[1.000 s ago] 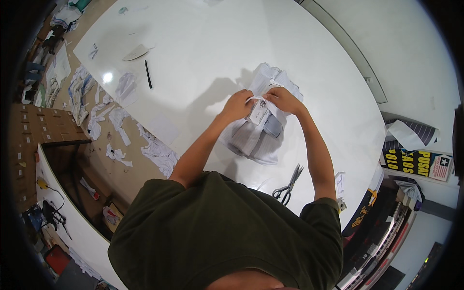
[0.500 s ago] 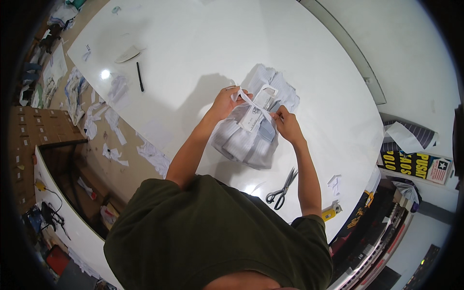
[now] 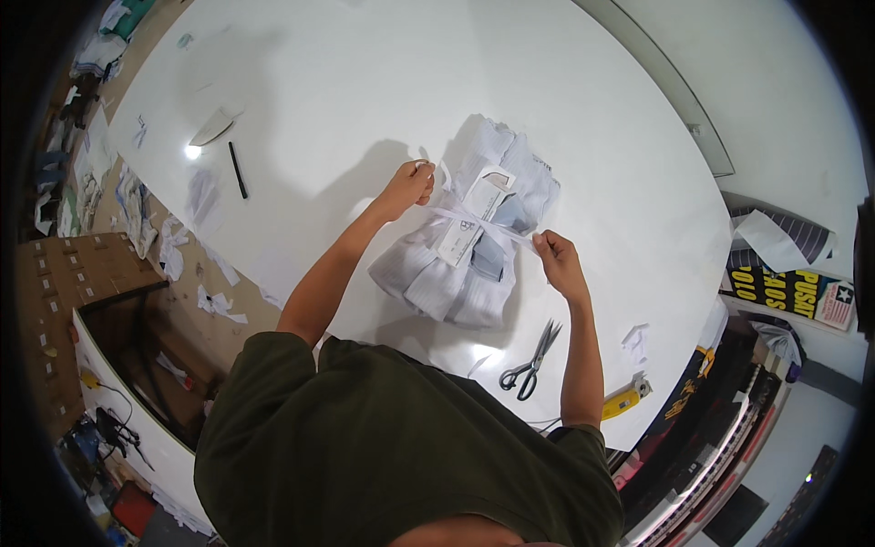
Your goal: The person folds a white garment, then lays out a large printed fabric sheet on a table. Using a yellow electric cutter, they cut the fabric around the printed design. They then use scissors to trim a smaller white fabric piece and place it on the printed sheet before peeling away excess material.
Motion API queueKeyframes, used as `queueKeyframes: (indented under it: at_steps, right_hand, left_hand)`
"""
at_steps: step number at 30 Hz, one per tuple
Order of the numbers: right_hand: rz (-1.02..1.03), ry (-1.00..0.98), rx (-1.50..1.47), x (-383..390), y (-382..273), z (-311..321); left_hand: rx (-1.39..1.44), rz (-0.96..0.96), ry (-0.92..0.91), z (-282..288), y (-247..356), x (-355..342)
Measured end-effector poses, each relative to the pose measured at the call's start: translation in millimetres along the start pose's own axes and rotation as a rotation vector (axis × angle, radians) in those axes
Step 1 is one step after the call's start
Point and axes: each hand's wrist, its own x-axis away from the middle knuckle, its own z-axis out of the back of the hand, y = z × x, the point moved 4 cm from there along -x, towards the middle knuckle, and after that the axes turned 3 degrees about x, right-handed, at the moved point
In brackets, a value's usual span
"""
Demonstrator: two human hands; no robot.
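Note:
A bundle of folded pale striped fabric [image 3: 442,287] lies on the white table. On top of it are a printed white card [image 3: 458,241] and grey-blue cloth pieces [image 3: 489,259]. A white cloth strip [image 3: 469,219] crosses over the card, stretched between my two hands. My left hand [image 3: 407,191], closed in a fist at the bundle's left side, grips one end. The other end is pinched by my right hand [image 3: 561,264], just off the bundle's right side. Where the strip passes under the bundle is hidden.
Dark-handled scissors [image 3: 532,361] lie close to my right forearm, with a yellow tool [image 3: 622,402] by the elbow. A black pen [image 3: 238,170] and a pale curved piece [image 3: 212,128] rest at far left. Cloth scraps [image 3: 221,304] litter the floor beside cardboard boxes [image 3: 82,301].
My hands have moved apart, the left going left and the right going right and down. The strip is now drawn tighter across the bundle.

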Motion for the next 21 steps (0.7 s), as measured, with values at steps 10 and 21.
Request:
queueKeyframes:
  at_steps: [10,21]
  right_hand:
    - [-0.088,0.040,-0.384,-10,57,-1]
    - [0.125,0.053,-0.597,-24,24,-46]
  left_hand:
    - [-0.854,-0.306,0.063,2,3,-23]
    - [-1.238,-0.496,0.249,-1,29,-30]
